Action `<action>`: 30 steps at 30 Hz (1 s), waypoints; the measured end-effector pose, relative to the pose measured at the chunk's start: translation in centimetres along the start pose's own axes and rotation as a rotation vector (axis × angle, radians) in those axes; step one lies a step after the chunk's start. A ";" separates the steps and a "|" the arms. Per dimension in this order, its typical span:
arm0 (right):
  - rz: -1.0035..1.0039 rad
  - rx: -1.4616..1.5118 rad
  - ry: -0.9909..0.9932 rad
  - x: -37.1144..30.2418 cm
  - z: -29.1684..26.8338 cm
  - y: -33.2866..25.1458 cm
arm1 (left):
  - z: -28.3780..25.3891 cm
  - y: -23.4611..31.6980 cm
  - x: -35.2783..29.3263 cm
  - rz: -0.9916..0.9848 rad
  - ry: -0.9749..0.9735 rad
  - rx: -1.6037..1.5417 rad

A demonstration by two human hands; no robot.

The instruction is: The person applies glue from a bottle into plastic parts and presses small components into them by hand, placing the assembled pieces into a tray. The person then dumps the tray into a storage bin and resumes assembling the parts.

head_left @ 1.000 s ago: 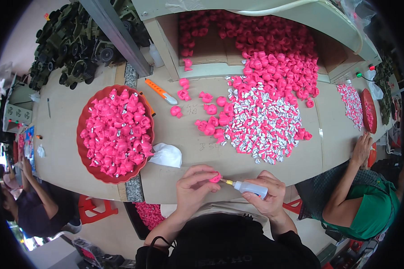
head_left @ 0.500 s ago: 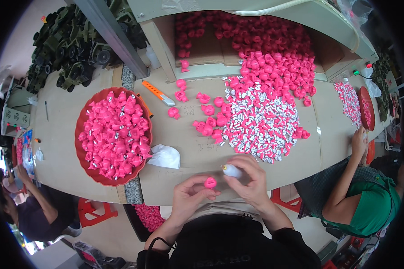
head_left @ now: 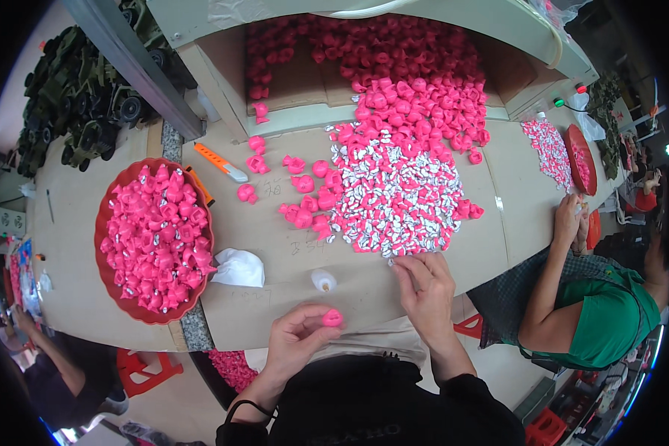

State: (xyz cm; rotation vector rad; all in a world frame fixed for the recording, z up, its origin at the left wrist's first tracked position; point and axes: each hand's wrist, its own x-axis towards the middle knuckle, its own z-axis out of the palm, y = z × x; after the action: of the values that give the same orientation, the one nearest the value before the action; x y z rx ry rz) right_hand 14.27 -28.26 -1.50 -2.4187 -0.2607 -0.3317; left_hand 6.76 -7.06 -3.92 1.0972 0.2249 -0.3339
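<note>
- Cardboard-covered workbench [head_left: 290, 327] spread with small pink parts, set up for several people side by side.
- Nearest: left hand [head_left: 296, 343] half curled, pinching one pink piece [head_left: 332, 318] between thumb and forefinger, lifted just off the bench in front of the body, probably so its face stays reachable.
- Right hand [head_left: 426, 286] flat and loose, nothing gripped, fingertips laid at the near edge of the pink-and-silver pile [head_left: 395, 201], seemingly feeling for one small bit.
- Between the two hands, slightly further out: small white squeeze bottle [head_left: 323, 280] standing alone on the bench, let go, near both hands.
- Left of the bottle: crumpled white cloth [head_left: 238, 268], just beside the rim of the red tray [head_left: 105, 271], handy for wiping.
- Red tray heaped with pink pieces, parked on the left side, apart from the loose stock.
- Further out: scattered pink pieces [head_left: 299, 192] between tray and pile, and an orange utility knife [head_left: 221, 163] lying idle well beyond the hands.
- Furthest: open cardboard bin [head_left: 297, 74] spilling pink pieces down toward the pile, a feed within arm's reach.
- Far left: dark green toy vehicles [head_left: 82, 111] stacked off the bench.
- Right: co-worker in a green top [head_left: 609, 312] at a similar pile and tray, hands on the bench.
</note>
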 end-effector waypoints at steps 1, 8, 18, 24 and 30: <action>-0.022 -0.027 -0.015 0.1 0.0 0.2 | 0.2 -0.1 0.1 0.009 -0.014 0.007; -0.191 -0.106 -0.133 0.7 0.0 1.1 | 0.9 0.1 0.4 -0.049 -0.046 -0.052; -0.430 -0.082 -0.254 2.7 0.1 1.7 | 0.9 0.0 0.3 -0.047 -0.036 -0.043; -0.284 0.417 -0.371 1.3 -0.4 -0.5 | 1.0 -0.3 0.5 0.107 0.013 0.051; 0.057 0.762 -0.518 -0.5 0.7 -1.5 | 1.1 -0.4 0.7 0.136 0.004 0.145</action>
State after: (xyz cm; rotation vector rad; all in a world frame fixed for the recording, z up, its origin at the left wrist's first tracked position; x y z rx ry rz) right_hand 13.49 -26.74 -1.33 -1.7038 -0.4485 0.3767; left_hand 7.30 -8.35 -3.96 1.2494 0.1304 -0.2288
